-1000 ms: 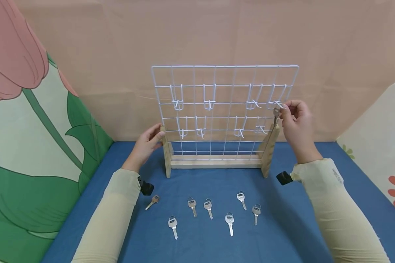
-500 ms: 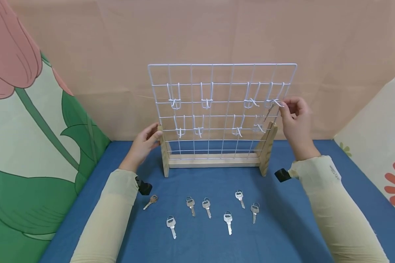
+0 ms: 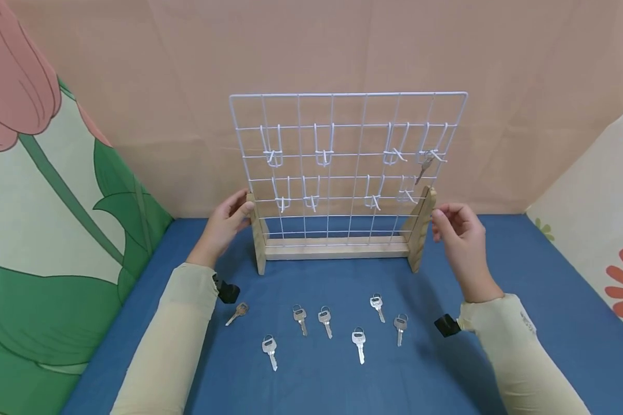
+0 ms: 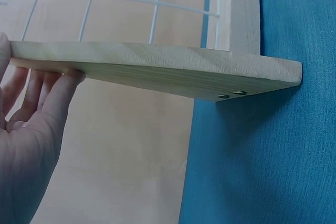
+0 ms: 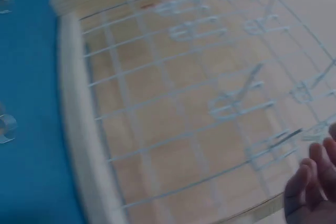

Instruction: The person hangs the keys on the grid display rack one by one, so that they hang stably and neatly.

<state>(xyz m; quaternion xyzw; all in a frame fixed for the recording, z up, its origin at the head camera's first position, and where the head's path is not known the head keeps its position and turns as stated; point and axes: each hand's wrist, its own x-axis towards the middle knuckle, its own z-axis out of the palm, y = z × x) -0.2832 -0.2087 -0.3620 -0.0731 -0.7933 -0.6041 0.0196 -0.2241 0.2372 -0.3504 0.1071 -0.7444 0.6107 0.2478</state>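
A white wire grid rack [image 3: 360, 154] with several hooks stands on wooden supports. My left hand [image 3: 223, 223] grips its left wooden support [image 3: 258, 239], thumb on the edge and fingers against the outer face, as the left wrist view also shows. One key [image 3: 424, 169] hangs tilted from the upper right hook [image 3: 436, 154]. Just beside the right wooden support [image 3: 421, 230] is my right hand [image 3: 461, 242], loosely curled with nothing held; whether it touches the wood I cannot tell. The right wrist view is blurred, the fingers [image 5: 311, 177] at its lower right.
Several keys with small rings lie on the blue cloth [image 3: 332, 392] before the rack, among them a brownish key [image 3: 237, 313] at the left and a silver key [image 3: 359, 344] nearer me. A tan backdrop [image 3: 311, 46] rises behind; a printed flower panel [image 3: 47, 202] borders the left.
My right hand has let go of the key, which now hangs on the upper right hook, and has dropped down beside the right support. My left hand keeps its grip.
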